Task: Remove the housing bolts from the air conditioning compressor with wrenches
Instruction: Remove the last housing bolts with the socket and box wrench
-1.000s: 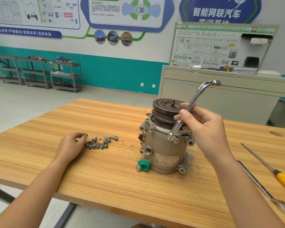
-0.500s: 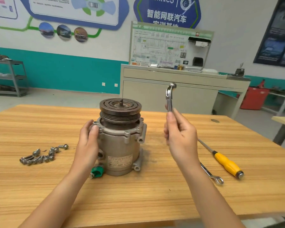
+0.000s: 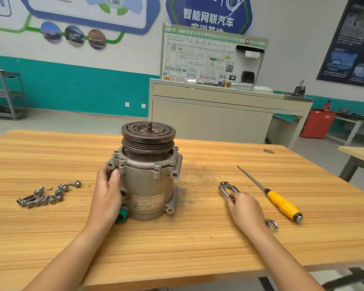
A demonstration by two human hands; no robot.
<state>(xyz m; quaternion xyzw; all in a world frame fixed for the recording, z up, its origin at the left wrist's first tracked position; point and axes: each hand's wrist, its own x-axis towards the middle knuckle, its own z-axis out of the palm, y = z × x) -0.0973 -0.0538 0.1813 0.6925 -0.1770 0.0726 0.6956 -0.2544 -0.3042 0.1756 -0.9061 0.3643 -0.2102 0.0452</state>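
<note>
One upright compressor (image 3: 149,185), dark pulley (image 3: 148,133) atop

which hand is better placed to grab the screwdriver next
Right. The right hand holds the wrench down beside the screwdriver; the left hand holds the compressor, farther from it.

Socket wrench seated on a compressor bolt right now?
No: the right hand holds the socket wrench down at the table, well to the right of the compressor.
</note>
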